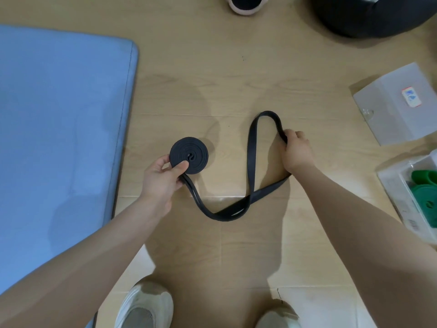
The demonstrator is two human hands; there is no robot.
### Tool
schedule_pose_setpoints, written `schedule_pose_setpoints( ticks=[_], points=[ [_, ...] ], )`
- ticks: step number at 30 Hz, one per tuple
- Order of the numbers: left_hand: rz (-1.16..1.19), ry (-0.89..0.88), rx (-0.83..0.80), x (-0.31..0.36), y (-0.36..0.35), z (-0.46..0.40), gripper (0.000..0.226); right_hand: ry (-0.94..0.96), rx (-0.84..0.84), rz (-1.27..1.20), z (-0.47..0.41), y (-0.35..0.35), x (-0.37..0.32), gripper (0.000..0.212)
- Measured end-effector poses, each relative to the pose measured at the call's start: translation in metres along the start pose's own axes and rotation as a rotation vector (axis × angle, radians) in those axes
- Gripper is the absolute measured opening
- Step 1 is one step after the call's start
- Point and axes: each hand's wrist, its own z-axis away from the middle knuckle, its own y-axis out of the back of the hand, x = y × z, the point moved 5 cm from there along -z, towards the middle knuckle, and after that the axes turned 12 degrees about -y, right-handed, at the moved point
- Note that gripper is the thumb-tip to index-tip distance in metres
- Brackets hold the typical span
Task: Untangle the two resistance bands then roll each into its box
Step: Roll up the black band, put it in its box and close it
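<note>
A black resistance band (pixel 251 147) is partly wound into a flat coil (pixel 189 155) above the wooden floor. My left hand (pixel 160 178) pinches the coil at its lower edge, thumb on its face. The loose tail sags down to the floor, crosses itself, and rises in a loop to my right hand (pixel 295 147), which grips it near the loop's top. A green resistance band (pixel 425 197) lies rolled inside a clear plastic box (pixel 390 185) at the right edge. Another clear box (pixel 387 107) with a small sticker lies farther back on the right.
A blue mat (pixel 61 129) covers the floor on the left. A dark round object (pixel 369 15) and a pale round item (pixel 247 4) sit at the far edge. My two light shoes (pixel 146 308) show at the bottom.
</note>
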Motion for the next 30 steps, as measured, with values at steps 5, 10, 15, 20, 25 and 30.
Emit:
schedule_pose_setpoints(
  ticks=[5,10,15,20,25,30],
  points=[
    [0.016,0.032,0.003,-0.005,-0.004,-0.003,0.025,-0.087,0.040,0.083,0.012,-0.002,0.021,0.019],
    [0.071,0.059,-0.018,-0.011,-0.009,0.000,0.018,-0.272,0.067,-0.049,0.060,-0.003,0.095,0.028],
    [0.118,0.080,-0.003,-0.014,-0.016,0.007,0.025,-0.545,0.050,-0.233,0.100,-0.018,0.164,0.019],
    [0.173,0.076,-0.035,-0.003,-0.021,0.009,0.023,-0.797,0.098,-0.463,0.133,-0.014,0.207,0.028],
    [0.100,0.030,-0.038,0.003,-0.022,0.027,0.021,-0.921,0.054,-0.542,0.149,-0.007,0.240,0.040],
    [0.041,0.029,-0.018,-0.007,-0.015,0.040,0.030,-0.771,-0.022,-0.097,0.164,-0.009,0.211,0.041]
  ],
)
